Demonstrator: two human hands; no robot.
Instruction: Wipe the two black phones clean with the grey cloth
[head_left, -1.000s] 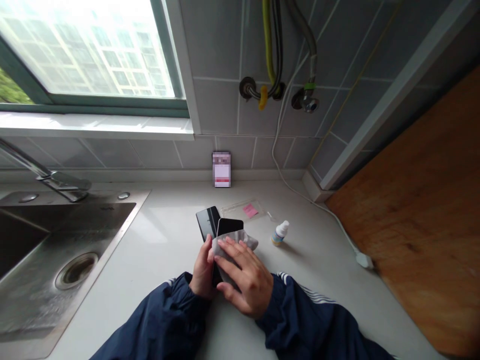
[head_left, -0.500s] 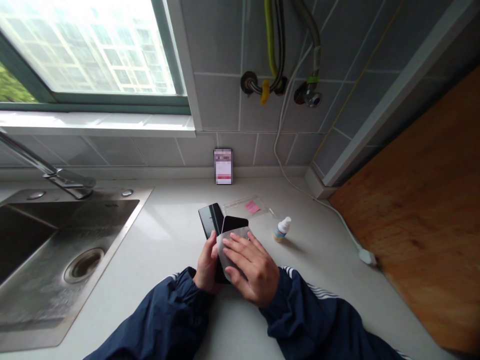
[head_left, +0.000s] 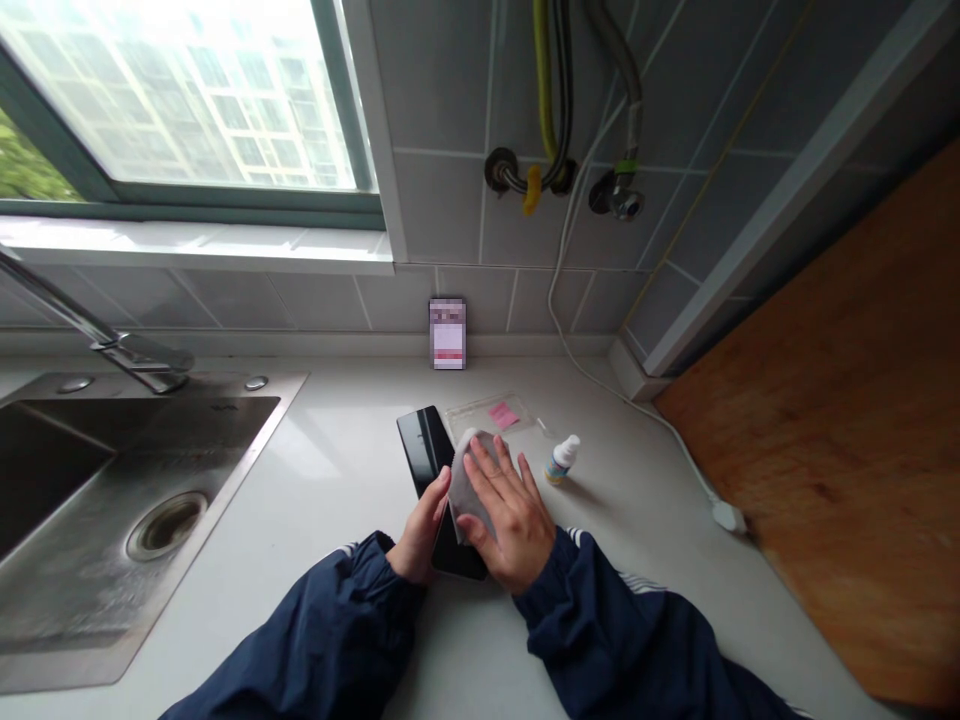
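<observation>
My left hand (head_left: 418, 535) grips the left edge of a dark phone-like device (head_left: 456, 558), its thumb up beside a grey cloth (head_left: 466, 487). Flat on that cloth lies my right hand (head_left: 514, 515), fingers stretched and slightly apart, pressing it against the device. The cloth covers much of the device's upper part. Behind my left thumb, a second dark glossy object (head_left: 420, 440) rests on the counter. A small white bottle (head_left: 562, 460) stands upright to the right of my right hand. Beyond the hands lies a clear case (head_left: 469, 414) with a pink piece (head_left: 504, 415) on it.
A phone with a blurred screen (head_left: 448, 335) leans against the wall behind the white counter (head_left: 337, 620). On the left are a steel sink (head_left: 217, 520) and a faucet (head_left: 150, 365). A white cable (head_left: 637, 403) runs to a plug (head_left: 729, 517) at the right.
My right hand and the cloth have shifted slightly up and right over the device, exposing more of its lower part. The cloth now hides the device's top edge. My left thumb has moved slightly right.
</observation>
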